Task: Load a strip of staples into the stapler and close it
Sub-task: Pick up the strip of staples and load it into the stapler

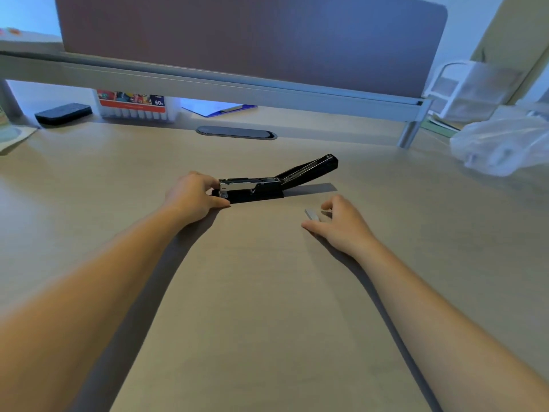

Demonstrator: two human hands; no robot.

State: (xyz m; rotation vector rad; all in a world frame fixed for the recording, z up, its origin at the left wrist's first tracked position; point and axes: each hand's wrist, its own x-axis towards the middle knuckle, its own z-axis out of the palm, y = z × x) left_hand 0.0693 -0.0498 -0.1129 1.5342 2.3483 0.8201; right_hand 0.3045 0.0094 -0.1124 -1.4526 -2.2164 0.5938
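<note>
A black stapler (261,188) lies on the wooden desk (267,292) with its lid swung up and back to the right, so the metal staple channel is exposed. My left hand (194,196) grips the stapler's left front end with thumb and fingers. A short silver strip of staples (312,214) lies flat on the desk to the right of the stapler. My right hand (341,226) hovers right at the strip, fingers spread around it, thumb on the desk just below it. The strip rests on the desk, not lifted.
A grey divider panel (252,40) and rail close off the back of the desk. Under it sit a marker box (133,107), a black case (63,113), blue paper (218,108) and a cable grommet (236,132). A plastic bag (502,144) lies at the right.
</note>
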